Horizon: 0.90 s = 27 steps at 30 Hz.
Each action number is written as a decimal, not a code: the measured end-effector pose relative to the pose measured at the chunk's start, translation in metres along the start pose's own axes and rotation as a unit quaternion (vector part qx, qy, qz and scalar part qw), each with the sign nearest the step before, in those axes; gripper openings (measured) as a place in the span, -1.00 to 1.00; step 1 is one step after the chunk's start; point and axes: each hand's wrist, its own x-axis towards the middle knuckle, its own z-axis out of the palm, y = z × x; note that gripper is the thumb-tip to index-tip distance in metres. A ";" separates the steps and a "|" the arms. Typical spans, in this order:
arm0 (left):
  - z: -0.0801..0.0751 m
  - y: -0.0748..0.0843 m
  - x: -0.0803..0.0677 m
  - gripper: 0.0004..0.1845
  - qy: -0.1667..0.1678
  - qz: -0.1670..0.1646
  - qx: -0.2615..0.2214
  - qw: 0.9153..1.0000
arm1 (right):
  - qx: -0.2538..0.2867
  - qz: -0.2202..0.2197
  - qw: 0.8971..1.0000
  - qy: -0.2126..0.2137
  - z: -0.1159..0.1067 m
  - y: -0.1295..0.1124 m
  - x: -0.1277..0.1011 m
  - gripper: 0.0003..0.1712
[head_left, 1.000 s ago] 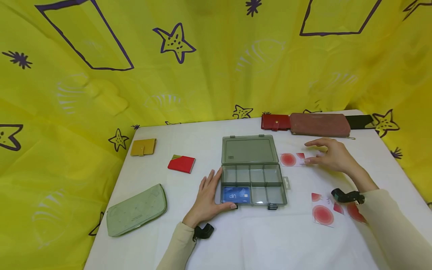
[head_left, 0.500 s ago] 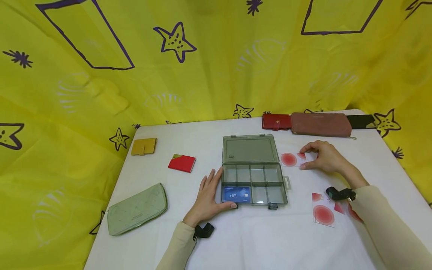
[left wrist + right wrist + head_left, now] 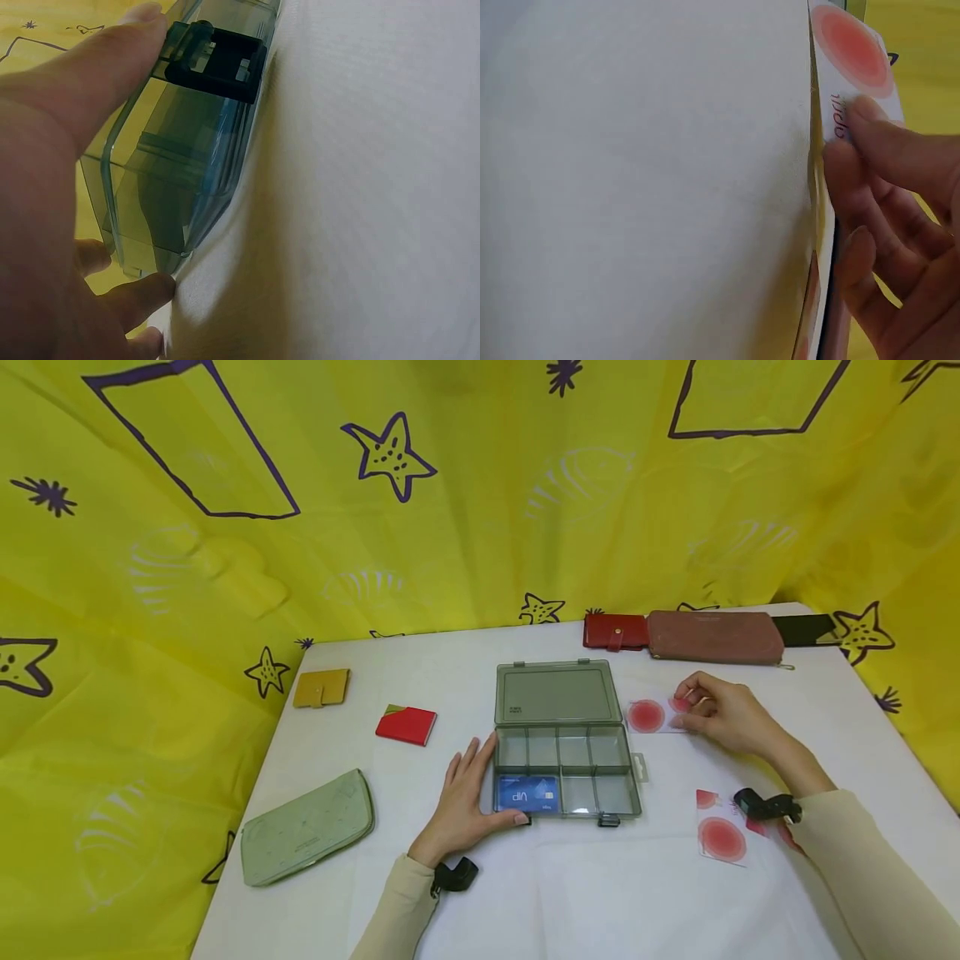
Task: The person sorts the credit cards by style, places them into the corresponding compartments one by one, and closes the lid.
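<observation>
An open grey see-through compartment box (image 3: 566,752) lies mid-table with its lid (image 3: 557,692) folded back. A blue card (image 3: 527,793) sits in its front left compartment. My left hand (image 3: 476,789) rests against the box's left side, fingers straight and thumb along the front edge near the latch (image 3: 217,64). Right of the lid, my right hand (image 3: 693,710) pinches the edge of a white card with a red circle (image 3: 647,716). The right wrist view shows that card (image 3: 851,56) tilted up off the cloth between thumb and fingers (image 3: 900,217).
More red-spotted white cards (image 3: 720,835) lie by my right forearm. A green wallet (image 3: 307,827), a red card holder (image 3: 406,724) and a yellow wallet (image 3: 321,687) lie at left. At the back right are a red wallet (image 3: 613,631), a long maroon wallet (image 3: 712,637) and a black case (image 3: 802,628). Yellow cloth surrounds the table.
My right hand went from lying flat over the card to curling its fingers and pinching the card's edge. The left hand and the box stayed still.
</observation>
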 end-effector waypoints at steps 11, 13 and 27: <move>0.000 0.000 -0.001 0.29 0.008 0.010 -0.007 1.000 | 0.059 0.001 0.995 0.078 -0.013 -0.011 -0.018 -0.73; 0.000 -0.001 -0.001 0.29 0.008 0.009 -0.006 1.000 | 0.111 0.012 0.991 0.074 -0.013 -0.015 -0.020 -0.69; 0.001 0.000 0.000 0.30 0.000 0.003 -0.001 1.000 | 0.387 0.037 0.922 0.001 0.005 -0.048 -0.036 -0.37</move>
